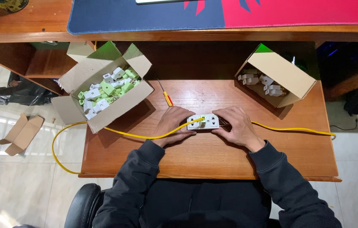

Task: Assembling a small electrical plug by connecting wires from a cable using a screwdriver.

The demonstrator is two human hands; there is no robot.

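White socket block (203, 122), a double-outlet piece with a green centre, lies flat on the pull-out wooden shelf (213, 156) just in front of the person, pinned between both hands so it cannot slide. Left hand (172, 125) curls its fingers against the block's left end; right hand (237, 125) closes over the right end, thumb along the near edge. A yellow cable (103, 128) runs under the hands and off both sides of the shelf, looping down toward the tiled floor on the left. Going by size among the rest: an open cardboard box of green and white plug parts (103, 90) sits at the left rear, a smaller tipped box of white parts (274, 80) at the right rear (both within reach). A slim yellow-handled screwdriver (166, 96) lies between the left box and the hands, clear of them.
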